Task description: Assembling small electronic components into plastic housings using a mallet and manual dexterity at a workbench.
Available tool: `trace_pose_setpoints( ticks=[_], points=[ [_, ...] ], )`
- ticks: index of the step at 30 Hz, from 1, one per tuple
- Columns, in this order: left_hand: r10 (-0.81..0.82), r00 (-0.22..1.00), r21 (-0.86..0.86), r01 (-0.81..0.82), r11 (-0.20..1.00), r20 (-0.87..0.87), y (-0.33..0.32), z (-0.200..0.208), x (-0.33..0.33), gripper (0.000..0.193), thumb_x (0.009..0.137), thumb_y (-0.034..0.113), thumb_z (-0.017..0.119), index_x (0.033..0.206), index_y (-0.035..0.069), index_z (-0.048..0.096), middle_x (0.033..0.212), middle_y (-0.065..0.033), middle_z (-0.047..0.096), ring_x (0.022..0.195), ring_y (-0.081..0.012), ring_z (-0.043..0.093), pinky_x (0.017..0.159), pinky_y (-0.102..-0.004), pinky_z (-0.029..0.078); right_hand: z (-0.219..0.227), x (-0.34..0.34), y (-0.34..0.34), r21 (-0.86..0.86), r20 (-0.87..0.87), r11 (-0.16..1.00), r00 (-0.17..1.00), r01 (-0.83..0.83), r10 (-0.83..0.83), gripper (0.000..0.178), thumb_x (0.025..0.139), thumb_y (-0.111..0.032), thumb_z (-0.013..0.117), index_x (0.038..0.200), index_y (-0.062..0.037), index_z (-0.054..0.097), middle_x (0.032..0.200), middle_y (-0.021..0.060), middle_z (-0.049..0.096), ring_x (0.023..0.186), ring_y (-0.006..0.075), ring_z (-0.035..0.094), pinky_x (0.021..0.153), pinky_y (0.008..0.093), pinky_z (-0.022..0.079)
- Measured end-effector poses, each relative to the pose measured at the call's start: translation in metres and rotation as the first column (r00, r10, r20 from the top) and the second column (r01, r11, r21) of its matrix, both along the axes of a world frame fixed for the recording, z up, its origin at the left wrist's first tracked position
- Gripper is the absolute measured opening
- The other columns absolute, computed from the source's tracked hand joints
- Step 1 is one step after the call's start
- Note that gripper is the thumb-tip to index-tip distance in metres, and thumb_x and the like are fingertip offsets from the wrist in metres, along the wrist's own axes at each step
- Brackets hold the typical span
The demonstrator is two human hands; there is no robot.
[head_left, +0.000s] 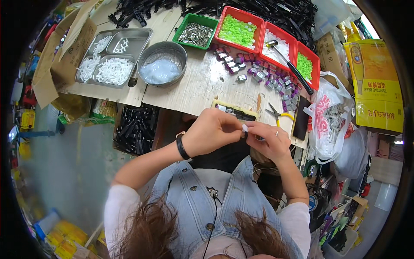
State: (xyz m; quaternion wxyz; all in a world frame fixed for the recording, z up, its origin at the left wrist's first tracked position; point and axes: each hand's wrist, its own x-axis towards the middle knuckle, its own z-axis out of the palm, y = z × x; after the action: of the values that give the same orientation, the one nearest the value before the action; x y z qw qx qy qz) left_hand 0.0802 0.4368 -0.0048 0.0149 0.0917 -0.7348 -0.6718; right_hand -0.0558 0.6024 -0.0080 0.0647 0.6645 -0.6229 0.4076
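My left hand point(211, 133) and my right hand point(272, 139) meet in front of me at the table's near edge, both with fingers closed in a pinch. Between the fingertips shows a small white plastic part point(245, 128). Something dark sits just under it, mostly hidden by the fingers. Just beyond the hands, a pale yellow holder point(236, 110) with a black elongated piece in it lies at the table edge. To the right of it rest cutting pliers point(279, 115) with yellow handles.
Small motors point(241, 78) lie scattered near red bins point(260, 48) of green and white parts; a hammer point(293, 69) lies across them. A green bin point(192, 43) holds screws. A metal bowl point(184, 71) and steel tray point(145, 35) stand left; a phone point(301, 117) lies right.
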Motion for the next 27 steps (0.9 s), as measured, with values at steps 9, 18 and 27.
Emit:
trace_pose_setpoints(
  ticks=[9, 18, 27],
  points=[
    [-0.183, 0.895, -0.561, -0.087, 0.823, -0.408, 0.009, -0.015, -0.011, 0.024, 0.074, 0.001, 0.071, 0.098, 0.002, 0.068, 0.085, -0.0092, 0.066, 0.077, -0.0275, 0.064, 0.073, -0.0347, 0.051, 0.012, 0.006, 0.024, 0.446, 0.574, 0.895, 0.772, -0.014, -0.274, 0.022, 0.072, 0.004, 0.075, 0.092, -0.0033, 0.071, 0.088, 0.0106, 0.07, 0.075, 0.0176, 0.071, 0.067, 0.0258, 0.055],
    [0.156, 0.979, 0.267, -0.116, 0.957, -0.132, 0.038, -0.035, -0.007, 0.034, 0.078, 0.0, 0.075, 0.111, -0.002, 0.068, 0.097, -0.01, 0.071, 0.09, -0.0116, 0.065, 0.08, -0.0246, 0.051, -0.004, 0.008, 0.034, 0.211, 0.521, 0.976, 0.837, 0.063, -0.166, 0.022, 0.073, 0.009, 0.072, 0.091, -0.0021, 0.072, 0.088, 0.0087, 0.071, 0.08, 0.0153, 0.068, 0.07, 0.0264, 0.054],
    [0.32, 0.871, -0.312, -0.442, 0.841, -0.373, 0.05, -0.05, 0.002, 0.047, 0.072, 0.014, 0.081, 0.116, 0.005, 0.067, 0.103, -0.0086, 0.069, 0.096, -0.0227, 0.063, 0.085, -0.0317, 0.047, -0.027, -0.001, 0.021, 0.276, 0.408, 0.957, 0.89, 0.094, -0.205, 0.015, 0.075, 0.005, 0.07, 0.088, -0.0008, 0.067, 0.084, 0.0086, 0.068, 0.069, 0.0138, 0.065, 0.062, 0.0242, 0.051]
  ],
)
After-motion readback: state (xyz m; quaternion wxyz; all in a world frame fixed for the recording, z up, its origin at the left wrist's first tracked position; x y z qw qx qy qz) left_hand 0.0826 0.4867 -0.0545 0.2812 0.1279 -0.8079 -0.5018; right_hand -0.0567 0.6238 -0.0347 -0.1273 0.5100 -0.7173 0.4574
